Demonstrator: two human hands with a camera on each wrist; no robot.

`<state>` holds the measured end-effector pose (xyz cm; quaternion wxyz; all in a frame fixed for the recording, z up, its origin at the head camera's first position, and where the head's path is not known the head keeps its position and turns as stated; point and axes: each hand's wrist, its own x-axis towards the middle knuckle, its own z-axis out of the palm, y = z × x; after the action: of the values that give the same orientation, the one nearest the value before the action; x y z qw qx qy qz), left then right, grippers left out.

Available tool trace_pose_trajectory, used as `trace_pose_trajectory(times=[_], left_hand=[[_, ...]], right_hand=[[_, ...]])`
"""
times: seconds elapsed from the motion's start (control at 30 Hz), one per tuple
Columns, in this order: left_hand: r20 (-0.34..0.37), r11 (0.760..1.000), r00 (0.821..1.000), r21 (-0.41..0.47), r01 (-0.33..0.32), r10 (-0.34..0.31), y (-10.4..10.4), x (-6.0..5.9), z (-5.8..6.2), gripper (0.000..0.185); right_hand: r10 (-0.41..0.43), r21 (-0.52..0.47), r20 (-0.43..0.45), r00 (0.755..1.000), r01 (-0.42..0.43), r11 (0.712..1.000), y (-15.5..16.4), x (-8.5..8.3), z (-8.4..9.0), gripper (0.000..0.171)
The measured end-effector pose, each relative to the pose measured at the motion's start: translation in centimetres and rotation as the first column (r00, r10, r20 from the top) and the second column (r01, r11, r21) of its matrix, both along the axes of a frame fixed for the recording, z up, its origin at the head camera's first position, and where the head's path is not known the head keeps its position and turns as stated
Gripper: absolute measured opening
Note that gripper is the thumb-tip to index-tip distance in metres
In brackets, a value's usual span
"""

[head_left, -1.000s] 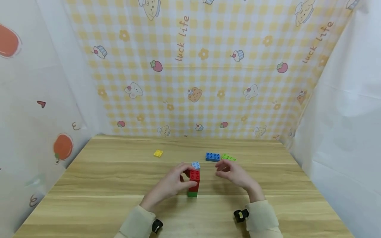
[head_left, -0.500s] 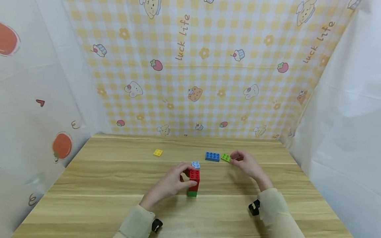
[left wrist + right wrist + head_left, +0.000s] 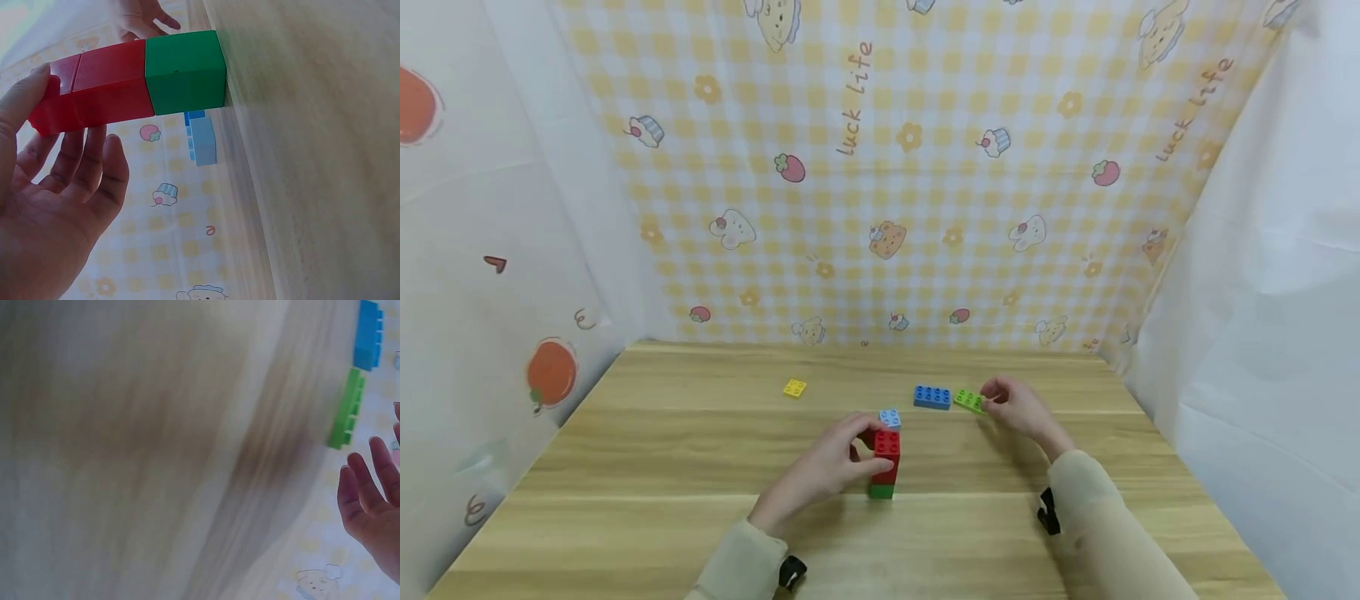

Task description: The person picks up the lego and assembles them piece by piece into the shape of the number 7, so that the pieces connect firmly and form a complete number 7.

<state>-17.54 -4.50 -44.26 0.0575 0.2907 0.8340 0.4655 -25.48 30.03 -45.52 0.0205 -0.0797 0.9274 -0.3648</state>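
Observation:
My left hand (image 3: 831,458) grips the upper part of an upright stack of toy building bricks between thumb and fingers. Red bricks (image 3: 112,69) make up its top and a green brick (image 3: 186,72) its base, which stands on the table. My right hand (image 3: 1018,408) hovers at the right end of a lime green flat brick (image 3: 967,400), its fingers loosely bent. In the right wrist view, a gap shows between those fingers (image 3: 359,469) and the lime brick, with nothing held. Just behind the stack sits a light blue brick (image 3: 890,418).
A blue brick (image 3: 932,397) lies left of the lime one. Farther left is a small yellow flat brick (image 3: 794,388). The wooden table (image 3: 662,467) ends at a checked cloth (image 3: 805,275) at the back, with white cloth (image 3: 1247,333) on the right.
My right hand has moved right and slightly back, from in front of the lime brick to its right end. My left hand still holds the stack in the same place.

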Motion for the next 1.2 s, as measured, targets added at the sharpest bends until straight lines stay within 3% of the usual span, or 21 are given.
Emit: trace_pose_trajectory(times=[0.17,0.47,0.9,1.2], left_hand=[[0.017,1.0,1.0,0.001,-0.001,0.001,0.0,0.1,0.1,0.035],[0.002,1.0,1.0,0.006,-0.001,0.001,0.0,0.0,-0.1,0.036],[0.029,0.999,1.0,0.031,0.01,-0.011,0.2,0.1,-0.3,0.036],[0.003,1.0,1.0,0.017,-0.001,0.001,0.0,0.1,-0.3,0.035]], right_hand=[[-0.003,0.018,0.044,0.999,0.002,1.0,0.4,-0.6,-0.4,0.022],[-0.01,0.069,0.098,0.995,0.004,0.998,0.3,-1.4,-0.4,0.04],[-0.026,0.106,0.111,0.993,0.014,0.994,-0.2,-1.7,-1.1,0.03],[-0.038,-0.034,0.135,0.99,0.043,0.998,0.2,-1.3,-0.5,0.037]])
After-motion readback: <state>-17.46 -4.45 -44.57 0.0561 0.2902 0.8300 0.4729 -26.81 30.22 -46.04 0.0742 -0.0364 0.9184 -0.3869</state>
